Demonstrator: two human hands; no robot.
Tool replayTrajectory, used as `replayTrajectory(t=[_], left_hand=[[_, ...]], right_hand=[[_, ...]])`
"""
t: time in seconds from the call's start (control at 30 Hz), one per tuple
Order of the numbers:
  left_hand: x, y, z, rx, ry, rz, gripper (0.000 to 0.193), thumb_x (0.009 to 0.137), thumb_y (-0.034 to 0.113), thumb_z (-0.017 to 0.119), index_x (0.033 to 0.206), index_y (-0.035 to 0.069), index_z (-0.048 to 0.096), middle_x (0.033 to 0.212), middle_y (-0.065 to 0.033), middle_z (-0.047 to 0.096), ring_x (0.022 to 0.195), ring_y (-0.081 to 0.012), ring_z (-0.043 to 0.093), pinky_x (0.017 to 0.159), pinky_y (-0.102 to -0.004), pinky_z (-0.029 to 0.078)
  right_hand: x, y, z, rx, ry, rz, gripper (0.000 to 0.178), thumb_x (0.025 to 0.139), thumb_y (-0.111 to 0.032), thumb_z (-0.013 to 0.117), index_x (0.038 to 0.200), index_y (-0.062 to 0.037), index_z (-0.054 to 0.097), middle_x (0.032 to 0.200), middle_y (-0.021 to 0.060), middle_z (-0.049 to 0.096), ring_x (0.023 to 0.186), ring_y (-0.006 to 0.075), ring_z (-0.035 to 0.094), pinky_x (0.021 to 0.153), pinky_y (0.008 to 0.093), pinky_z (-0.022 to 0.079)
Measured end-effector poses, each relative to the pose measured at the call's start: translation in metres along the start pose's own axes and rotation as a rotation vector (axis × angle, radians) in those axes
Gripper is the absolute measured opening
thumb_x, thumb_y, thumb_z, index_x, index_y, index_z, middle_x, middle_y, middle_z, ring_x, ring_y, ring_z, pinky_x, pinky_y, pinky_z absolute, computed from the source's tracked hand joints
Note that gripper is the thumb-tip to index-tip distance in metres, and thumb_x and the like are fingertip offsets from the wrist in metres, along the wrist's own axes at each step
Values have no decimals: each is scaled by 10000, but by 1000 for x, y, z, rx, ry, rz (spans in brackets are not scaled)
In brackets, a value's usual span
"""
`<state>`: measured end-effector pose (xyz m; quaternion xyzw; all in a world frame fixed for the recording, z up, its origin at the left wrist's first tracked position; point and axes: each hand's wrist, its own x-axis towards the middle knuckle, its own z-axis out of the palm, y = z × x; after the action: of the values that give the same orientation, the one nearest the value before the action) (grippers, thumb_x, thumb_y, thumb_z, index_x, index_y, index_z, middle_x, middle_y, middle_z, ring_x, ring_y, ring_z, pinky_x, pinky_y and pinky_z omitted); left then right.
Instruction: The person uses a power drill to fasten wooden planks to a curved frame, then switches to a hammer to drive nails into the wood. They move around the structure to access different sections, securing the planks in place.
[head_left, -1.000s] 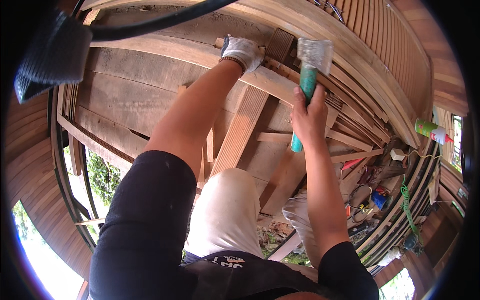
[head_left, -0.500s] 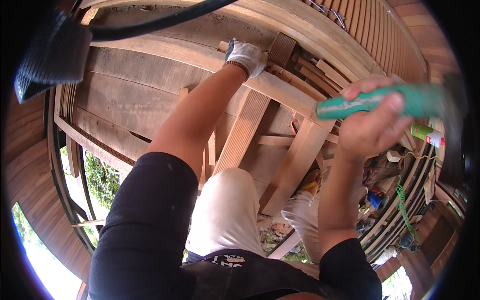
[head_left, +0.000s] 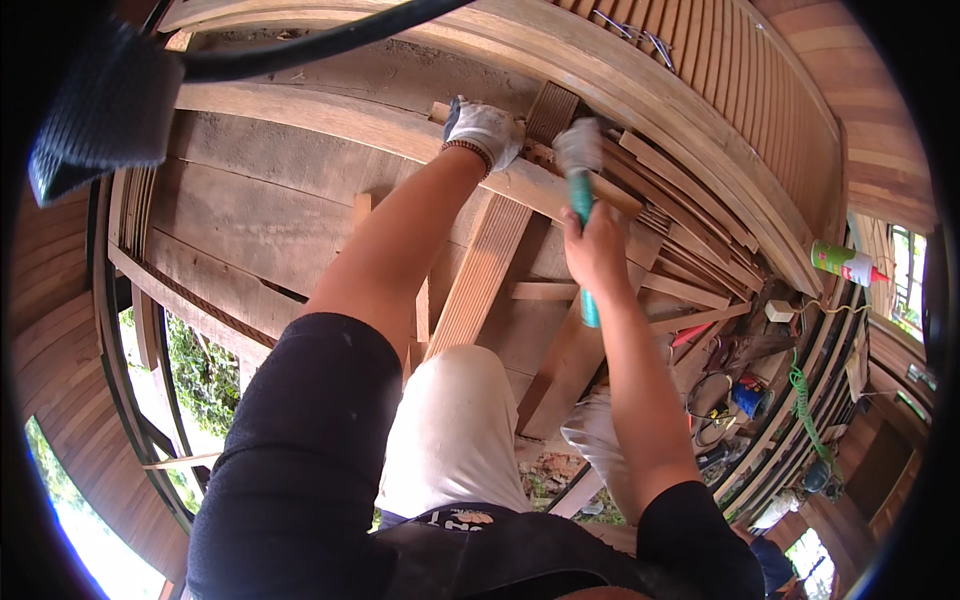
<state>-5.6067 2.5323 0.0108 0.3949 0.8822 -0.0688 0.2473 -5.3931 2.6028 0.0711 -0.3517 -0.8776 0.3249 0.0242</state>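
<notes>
My left hand (head_left: 482, 130), in a whitish work glove with dark fingertips, rests closed on a long wooden beam (head_left: 330, 108). Whatever its fingers hold is hidden. My bare right hand (head_left: 600, 250) is wrapped round the green handle of a hammer (head_left: 582, 200). The hammer's head is smeared by motion, just right of the glove and over the beam. Beneath the beam a ridged plank (head_left: 480, 270) runs toward my knee. A short ridged block (head_left: 552, 108) lies beyond the glove.
Long wooden strips (head_left: 680, 200) lie stacked on the right. Loose nails or screws (head_left: 640, 38) sit on ridged boards at the top. A green-and-white bottle (head_left: 842, 262) stands at right, above a green coiled cord (head_left: 800, 385). A black cable (head_left: 330, 55) crosses the upper left.
My right hand has swung the hammer from the far right, leftward to beside the glove. The left hand has stayed nearly in place on the beam.
</notes>
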Motion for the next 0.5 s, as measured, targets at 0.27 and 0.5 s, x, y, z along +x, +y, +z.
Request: replayTrajectory(t=[0.27, 0.5], left_hand=[[3, -3, 4, 57, -2, 68, 395, 1026, 311, 439, 1259, 156, 718, 1324, -128, 695, 1297, -355, 612, 1156, -604, 348], [-1, 3, 7, -10, 127, -6, 402, 1046, 319, 414, 1294, 168, 692, 1345, -127, 682, 1312, -362, 599, 1179, -619, 313]], right_hand=[[15, -38, -106, 834, 326, -479, 253, 1067, -228, 532, 892, -48, 559, 727, 99, 594, 688, 262, 626, 649, 405, 514], [6, -23, -6, -44, -190, 12, 341, 1008, -295, 620, 951, 37, 569, 879, 240, 679, 946, 409, 699, 816, 519, 517]])
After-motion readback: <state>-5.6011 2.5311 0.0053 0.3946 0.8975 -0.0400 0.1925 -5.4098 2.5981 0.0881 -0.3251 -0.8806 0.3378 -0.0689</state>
